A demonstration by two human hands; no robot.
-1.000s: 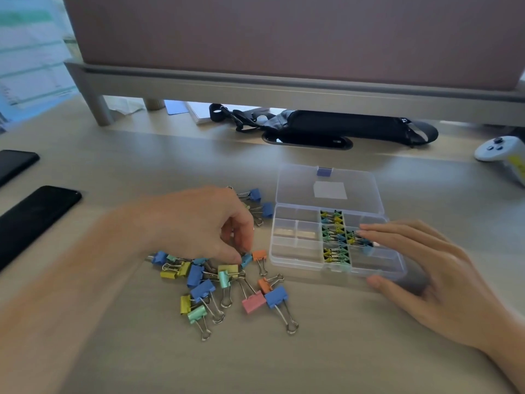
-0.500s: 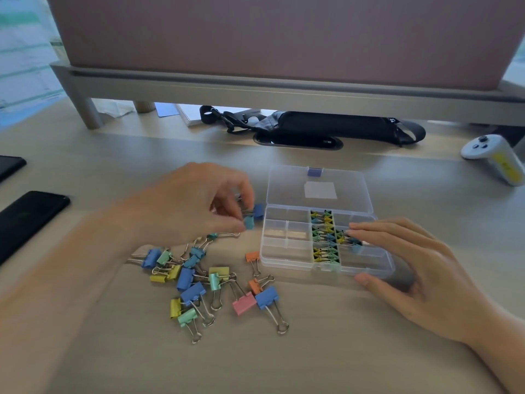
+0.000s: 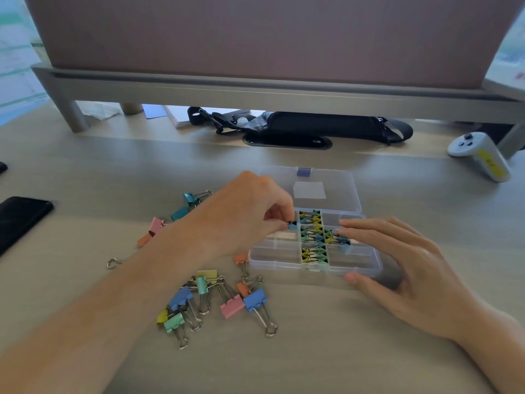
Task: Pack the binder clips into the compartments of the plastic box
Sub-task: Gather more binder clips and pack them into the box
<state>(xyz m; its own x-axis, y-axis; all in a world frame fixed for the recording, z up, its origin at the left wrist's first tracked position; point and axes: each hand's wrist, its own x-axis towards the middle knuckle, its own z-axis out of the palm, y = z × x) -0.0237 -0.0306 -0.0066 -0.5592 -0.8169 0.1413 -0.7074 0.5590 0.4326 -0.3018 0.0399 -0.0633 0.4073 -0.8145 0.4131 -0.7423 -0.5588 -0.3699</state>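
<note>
– What have your left fingers point(image 3: 279, 216) got?
– You're pinching a small blue clip point(image 3: 292, 225) over the box point(image 3: 281, 255), left of its filled middle row.
– Your right hand point(image 3: 403, 268)?
– Fingers spread loose, steadying the box's right end. Loose clips point(image 3: 216, 297) lie on the desk point(image 3: 312, 351) nearby.

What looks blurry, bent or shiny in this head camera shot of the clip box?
Head view: the left hand and forearm are softly motion-blurred; the grey monitor stand bows from wide-angle distortion; the clear plastic compartment box shows faint sheen; the right hand casts a soft shadow beside it.
</note>
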